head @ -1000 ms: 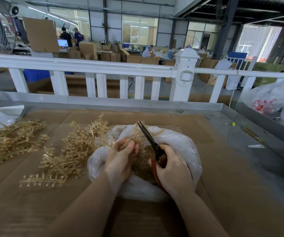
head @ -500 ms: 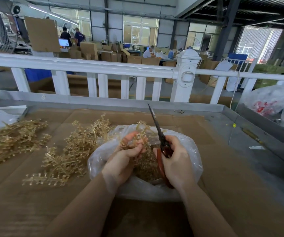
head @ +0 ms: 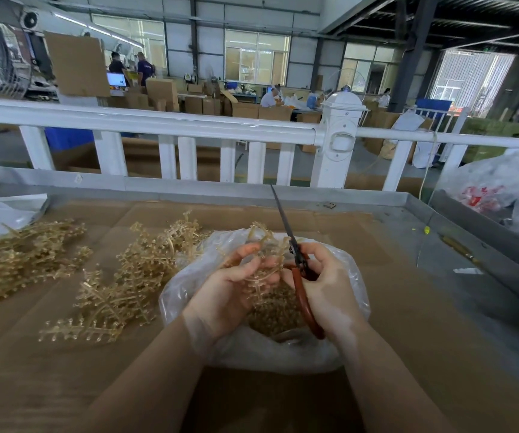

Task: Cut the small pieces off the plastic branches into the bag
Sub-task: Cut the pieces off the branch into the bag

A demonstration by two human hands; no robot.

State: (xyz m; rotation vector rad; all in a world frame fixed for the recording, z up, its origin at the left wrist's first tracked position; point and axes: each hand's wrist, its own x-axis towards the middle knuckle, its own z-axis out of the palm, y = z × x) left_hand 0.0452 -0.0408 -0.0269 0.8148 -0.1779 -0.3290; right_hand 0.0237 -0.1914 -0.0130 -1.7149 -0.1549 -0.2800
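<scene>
Over cardboard (head: 408,307), left hand (head: 230,295) pinches branch (head: 263,245); right hand (head: 330,285) grips seemingly closed scissors (head: 295,260).

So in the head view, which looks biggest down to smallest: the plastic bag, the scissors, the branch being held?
1. Plastic bag, clearly the largest.
2. Scissors in the right hand.
3. Branch held by the left hand, though partly hidden, so it may rival the scissors.

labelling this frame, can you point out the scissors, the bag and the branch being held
scissors (head: 285,225), head view, on the dark blade that points up and away
bag (head: 283,354), head view, on the clear plastic wall nearest the person
branch (head: 259,234), head view, on the golden stems above the left hand's fingers
</scene>
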